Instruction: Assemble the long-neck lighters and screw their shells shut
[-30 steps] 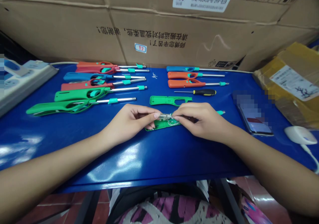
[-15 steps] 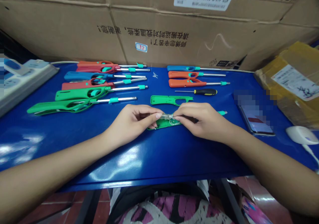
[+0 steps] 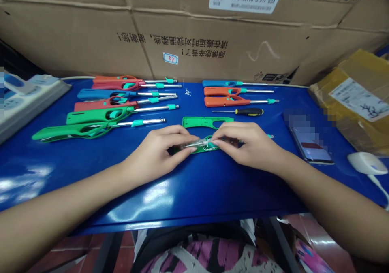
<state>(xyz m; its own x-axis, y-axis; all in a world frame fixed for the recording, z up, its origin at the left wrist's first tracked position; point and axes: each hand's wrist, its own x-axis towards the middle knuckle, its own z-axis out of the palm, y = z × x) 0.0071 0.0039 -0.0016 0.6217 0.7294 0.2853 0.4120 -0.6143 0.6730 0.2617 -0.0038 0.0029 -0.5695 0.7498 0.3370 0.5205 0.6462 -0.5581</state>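
Observation:
A clear lighter fuel tank (image 3: 196,143) lies lengthwise between my two hands. My left hand (image 3: 159,149) is closed around its left end, thumb along the near side. The fingers of my right hand (image 3: 247,145) pinch at its right end, by a pale fitting. Right under the tank is a green half shell (image 3: 205,150) with white wire and a teal part in it; both hands hide some of it. Its tube's teal-marked tip (image 3: 270,136) shows beyond my right hand. Just behind lies a second green half shell (image 3: 194,122).
Several lighters, including a green one (image 3: 73,129), lie at left. A blue lighter (image 3: 219,83) and two orange ones are back right, with a screwdriver (image 3: 251,111) in front. Right are a phone (image 3: 314,143), white mouse-like device (image 3: 366,163) and taped parcel (image 3: 346,131); a carton (image 3: 91,30) stands behind.
The fuel tank has come down toward the green half shell, its left end tilting lower. My left hand has shifted its fingers along it; my right hand keeps its pinch.

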